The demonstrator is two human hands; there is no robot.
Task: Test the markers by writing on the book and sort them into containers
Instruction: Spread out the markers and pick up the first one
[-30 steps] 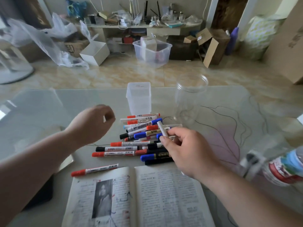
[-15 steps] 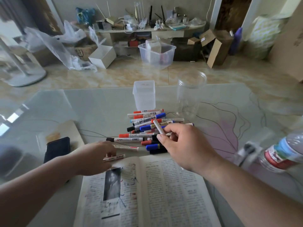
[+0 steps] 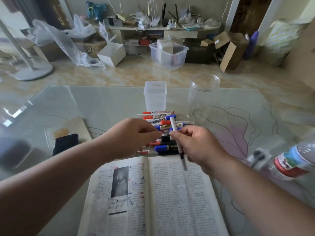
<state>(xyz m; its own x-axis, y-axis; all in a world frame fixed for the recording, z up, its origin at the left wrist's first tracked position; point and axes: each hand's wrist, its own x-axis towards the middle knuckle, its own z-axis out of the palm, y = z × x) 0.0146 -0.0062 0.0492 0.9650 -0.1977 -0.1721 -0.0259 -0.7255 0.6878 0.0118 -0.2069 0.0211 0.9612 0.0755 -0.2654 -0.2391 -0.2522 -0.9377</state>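
Head view: my right hand [image 3: 199, 149] pinches white marker [image 3: 174, 128], tip over book [image 3: 170, 193]; left hand [image 3: 131, 137] curled, contents unclear; marker pile [image 3: 163, 119] behind.

both forearms extended forward, left grip [image 3: 133, 137] fingers curled, right grip [image 3: 199, 147] pinching marker [image 3: 174, 126]

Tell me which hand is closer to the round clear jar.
Right. The right hand, holding a white marker, is just below the round clear jar in the view; the left hand is farther left, over the marker pile.
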